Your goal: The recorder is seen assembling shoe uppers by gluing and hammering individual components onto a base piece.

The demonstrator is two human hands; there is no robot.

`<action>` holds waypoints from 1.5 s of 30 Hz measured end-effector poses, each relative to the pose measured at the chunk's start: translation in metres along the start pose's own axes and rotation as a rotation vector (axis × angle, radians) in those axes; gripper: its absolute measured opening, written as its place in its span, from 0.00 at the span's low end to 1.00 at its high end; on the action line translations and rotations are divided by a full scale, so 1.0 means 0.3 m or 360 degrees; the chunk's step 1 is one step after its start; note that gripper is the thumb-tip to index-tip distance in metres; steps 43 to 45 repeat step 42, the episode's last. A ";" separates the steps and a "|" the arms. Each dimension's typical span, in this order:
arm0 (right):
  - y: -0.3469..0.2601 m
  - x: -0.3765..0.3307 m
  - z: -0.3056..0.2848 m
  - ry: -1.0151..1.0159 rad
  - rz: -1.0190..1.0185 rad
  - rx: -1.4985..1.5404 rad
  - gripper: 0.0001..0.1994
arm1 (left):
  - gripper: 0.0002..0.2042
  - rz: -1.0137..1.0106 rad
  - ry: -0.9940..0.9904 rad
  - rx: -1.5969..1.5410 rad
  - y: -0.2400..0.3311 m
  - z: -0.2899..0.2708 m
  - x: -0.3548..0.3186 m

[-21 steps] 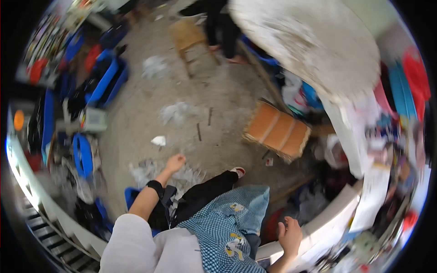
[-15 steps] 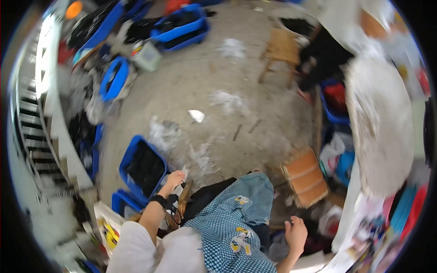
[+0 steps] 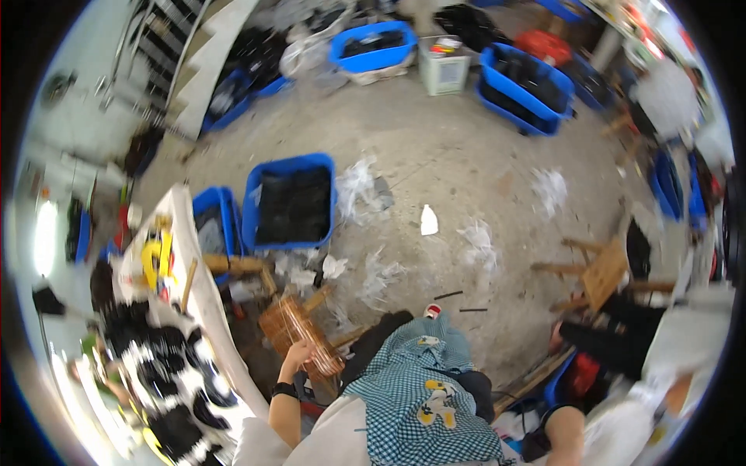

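My left hand (image 3: 298, 356), with a black band at its wrist, is closed on the near edge of a small wooden stool (image 3: 281, 320). Shiny clear wrap covers part of the stool's seat, which looks tilted. At the lower right edge a bare part of my right arm (image 3: 566, 432) shows beside dark cloth; its fingers are hidden. A blue-checked apron (image 3: 412, 388) with cartoon ducks covers my lap. Beyond the stool stands a blue tub (image 3: 329, 203) holding black pieces.
To the left is a white-covered table (image 3: 203, 268) with glossy black pieces. Plastic scraps (image 3: 382, 278) and a white piece (image 3: 429, 220) litter the concrete floor. A wooden chair (image 3: 604, 278) and a seated person's dark-clothed leg (image 3: 606, 338) are at right. More blue tubs (image 3: 373, 56) line the back.
The view has swung to the left, bringing the table into sight. My left hand, earlier near the blue tub, is now on the stool. My right hand's spread fingers have gone from sight.
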State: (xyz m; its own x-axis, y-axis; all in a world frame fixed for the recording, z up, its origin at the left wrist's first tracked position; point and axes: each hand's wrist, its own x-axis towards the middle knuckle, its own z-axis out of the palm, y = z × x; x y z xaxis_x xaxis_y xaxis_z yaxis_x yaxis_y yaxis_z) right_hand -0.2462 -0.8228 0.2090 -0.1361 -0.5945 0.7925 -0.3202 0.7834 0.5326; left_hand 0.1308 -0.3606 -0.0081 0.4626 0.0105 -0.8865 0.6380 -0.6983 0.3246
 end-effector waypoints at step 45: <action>-2.636 0.146 -3.067 -0.0530 -0.3649 0.2163 0.15 | 0.15 0.0432 0.0270 0.1068 2.071 -0.564 1.379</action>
